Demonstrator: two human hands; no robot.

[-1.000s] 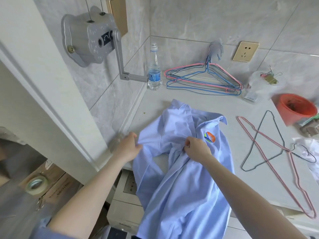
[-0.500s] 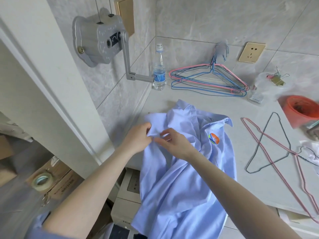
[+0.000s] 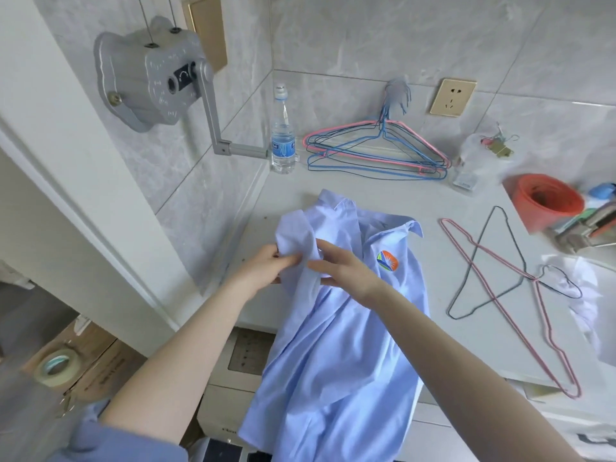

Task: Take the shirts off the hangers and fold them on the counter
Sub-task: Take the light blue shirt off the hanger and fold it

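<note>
Left hand [image 3: 266, 271] and right hand [image 3: 343, 273] meet close together, each pinching a soft wrinkled fold of the thin light blue shirt [image 3: 333, 345], which lies partly on the smooth pale counter [image 3: 383, 208], its lower part hanging over the front edge, near two crossed wire hangers [image 3: 533, 278].

No wording can be read. The shirt [image 3: 333, 345] bears a round orange, blue and green emblem [image 3: 387, 260] without legible lettering. The bottle [image 3: 283, 141] has a blue label, print too small. The crank housing [image 3: 150, 71] shows a curved arrow mark [image 3: 183, 77]. Print on the cardboard box [image 3: 100, 368] is illegible.
</note>
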